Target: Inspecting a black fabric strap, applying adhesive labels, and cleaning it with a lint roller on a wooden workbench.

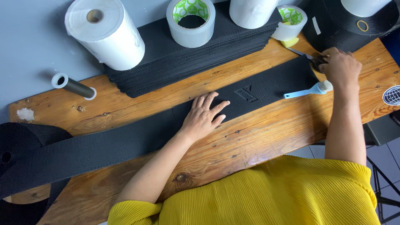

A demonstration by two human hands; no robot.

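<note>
A wide black strap lies flat along the wooden counter, running from a big black roll at the left edge up to the right, where its end sits under the right hand. The left hand rests palm down on the middle of the strap, fingers spread and flat, gripping nothing. Just right of its fingertips a raised emblem shows on the strap's surface.

The right hand is curled over the far end of the strap and is closed around dark scissors, whose metal blade pokes out to the left of the fingers. A small brush with a light blue handle lies on the counter just below that hand, its bristles close to the wrist.

Behind the strap sits a stack of black cut pieces, with two rolls of clear tape and a white roll standing on it. A larger white paper roll leans at the stack's left end, and a grey tube lies near it on the counter. The person wears a yellow ribbed top.
</note>
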